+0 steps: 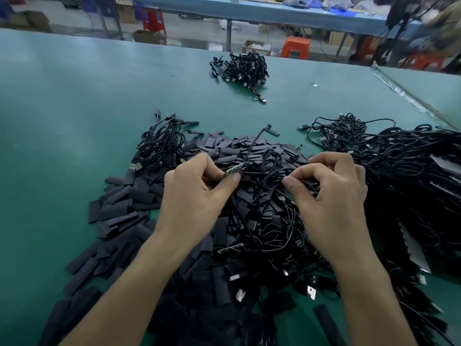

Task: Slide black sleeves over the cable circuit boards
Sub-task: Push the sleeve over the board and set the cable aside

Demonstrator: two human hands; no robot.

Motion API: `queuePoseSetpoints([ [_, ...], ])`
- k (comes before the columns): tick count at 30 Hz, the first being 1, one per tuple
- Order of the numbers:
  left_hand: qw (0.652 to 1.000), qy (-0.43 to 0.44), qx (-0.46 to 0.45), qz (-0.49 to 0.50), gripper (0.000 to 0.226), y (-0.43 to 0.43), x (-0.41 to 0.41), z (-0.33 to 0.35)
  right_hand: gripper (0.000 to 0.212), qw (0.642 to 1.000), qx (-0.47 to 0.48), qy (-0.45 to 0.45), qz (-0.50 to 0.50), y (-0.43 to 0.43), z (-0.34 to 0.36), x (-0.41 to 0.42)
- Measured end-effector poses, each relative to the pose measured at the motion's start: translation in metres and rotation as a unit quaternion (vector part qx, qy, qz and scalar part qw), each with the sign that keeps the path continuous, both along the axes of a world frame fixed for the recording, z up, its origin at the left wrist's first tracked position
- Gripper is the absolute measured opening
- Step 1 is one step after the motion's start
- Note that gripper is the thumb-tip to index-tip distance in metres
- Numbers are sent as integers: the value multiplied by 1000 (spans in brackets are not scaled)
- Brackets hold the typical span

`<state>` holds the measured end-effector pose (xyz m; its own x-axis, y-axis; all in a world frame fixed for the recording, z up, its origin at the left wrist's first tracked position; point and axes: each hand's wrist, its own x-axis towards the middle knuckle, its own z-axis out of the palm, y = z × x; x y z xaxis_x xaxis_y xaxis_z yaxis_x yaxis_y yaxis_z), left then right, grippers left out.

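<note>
Left hand (197, 193) pinches a slim green circuit board (234, 170), right hand (331, 196) pinches thin black cable (259, 173).

Matt black on matt green, with small glints of metal
The sleeves (119, 203) look like flat, dull black plastic tubing; the cables (411, 171) have a smooth, faintly shiny jacket; their plugs (311, 292) are bright bare metal; the circuit board (233, 170) is green and slightly glossy; the table top (74, 116) is smooth, matt green

No legible text anywhere
</note>
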<state>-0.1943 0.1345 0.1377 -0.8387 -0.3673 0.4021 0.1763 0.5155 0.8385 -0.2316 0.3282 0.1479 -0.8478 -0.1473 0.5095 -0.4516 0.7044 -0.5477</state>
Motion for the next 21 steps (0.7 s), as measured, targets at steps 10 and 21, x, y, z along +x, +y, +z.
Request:
queuePoseSetpoints([
  [10,990,-18,126,-62,17,-2,-4,-3,7,969,-124,-119,175,-4,6,7],
  [21,992,-41,117,22,24,-8,-7,-17,23,959,-270,-31,-79,15,8,-5],
])
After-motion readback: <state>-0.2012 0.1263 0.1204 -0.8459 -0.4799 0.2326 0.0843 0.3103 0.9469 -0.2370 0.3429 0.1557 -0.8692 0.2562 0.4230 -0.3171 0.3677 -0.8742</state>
